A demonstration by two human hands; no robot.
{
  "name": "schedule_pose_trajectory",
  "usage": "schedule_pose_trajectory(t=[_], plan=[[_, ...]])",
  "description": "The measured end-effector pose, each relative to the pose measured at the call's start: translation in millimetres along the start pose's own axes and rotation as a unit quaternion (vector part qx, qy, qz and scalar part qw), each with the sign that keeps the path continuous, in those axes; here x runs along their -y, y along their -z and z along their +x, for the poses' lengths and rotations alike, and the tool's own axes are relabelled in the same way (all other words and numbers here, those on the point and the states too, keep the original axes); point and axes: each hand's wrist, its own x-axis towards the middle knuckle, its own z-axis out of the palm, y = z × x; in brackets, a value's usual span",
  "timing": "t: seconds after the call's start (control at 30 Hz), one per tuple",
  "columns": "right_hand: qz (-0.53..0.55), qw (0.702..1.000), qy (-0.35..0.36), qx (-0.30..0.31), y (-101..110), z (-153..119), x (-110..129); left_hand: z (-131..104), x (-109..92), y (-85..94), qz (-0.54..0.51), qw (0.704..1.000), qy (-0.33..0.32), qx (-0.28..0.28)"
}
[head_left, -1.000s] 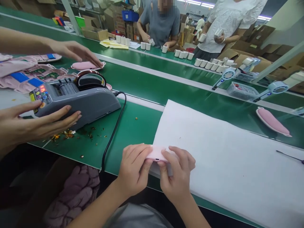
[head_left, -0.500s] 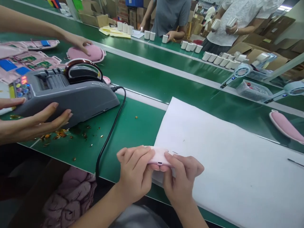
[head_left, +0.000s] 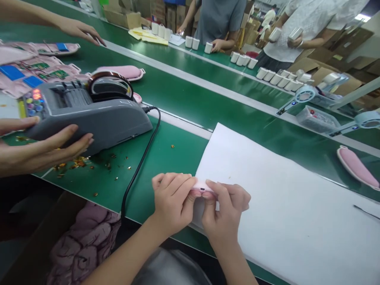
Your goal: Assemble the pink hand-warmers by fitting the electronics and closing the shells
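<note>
Both hands hold a pink plastic casing (head_left: 202, 185) edge-on above the near edge of the white sheet (head_left: 285, 206). A small dark port slot shows in the casing's side facing me. My left hand (head_left: 173, 198) grips its left end, fingers over the top and thumb underneath. On the right end, my right hand (head_left: 225, 204) pinches in the same way, its thumb close to the other thumb. Most of the casing is hidden behind my fingers.
A co-worker's hand (head_left: 56, 146) rests against a grey tape dispenser (head_left: 103, 118) with a black cable (head_left: 139, 170). Pink casings with circuit boards (head_left: 50, 67) lie at left. Another pink casing (head_left: 358, 166) and a thin dark tool (head_left: 366, 211) are at right. Handheld fans (head_left: 305, 94) stand beyond.
The pink casing has tipped in my hands, so less of its top face shows. A co-worker's hand at the upper left has come off a pink casing and moved left.
</note>
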Motion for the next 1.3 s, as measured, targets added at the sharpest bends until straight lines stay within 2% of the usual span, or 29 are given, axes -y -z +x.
schedule_pose_trajectory(t=[0.2, 0.37, 0.7, 0.87, 1.03, 1.17, 1.3], plan=[[0.002, 0.999, 0.050, 0.022, 1, 1, -12, -1, -3, 5.7, 0.017, 0.999, -0.007, 0.028], [0.002, 0.997, 0.076, 0.028, 2, -4, -15, -8, -2, 6.2, 0.021, 0.999, -0.022, 0.016], [0.026, 0.998, 0.039, 0.036, 9, -9, -4, -15, 1, 7.5, 0.024, 0.999, -0.038, 0.006], [0.032, 0.997, 0.033, 0.063, 10, -8, -9, -14, -2, 8.0, 0.019, 0.999, -0.028, 0.005], [0.017, 0.997, 0.071, 0.018, 0, -12, -16, -12, -7, 3.2, 0.009, 1.000, 0.000, -0.028], [0.014, 1.000, 0.004, -0.023, -8, -12, -4, -7, -8, 0.0, -0.001, 0.999, 0.007, -0.031], [0.010, 0.998, -0.052, -0.023, -10, -3, 7, -1, -6, -3.5, 0.009, 0.999, 0.001, -0.033]])
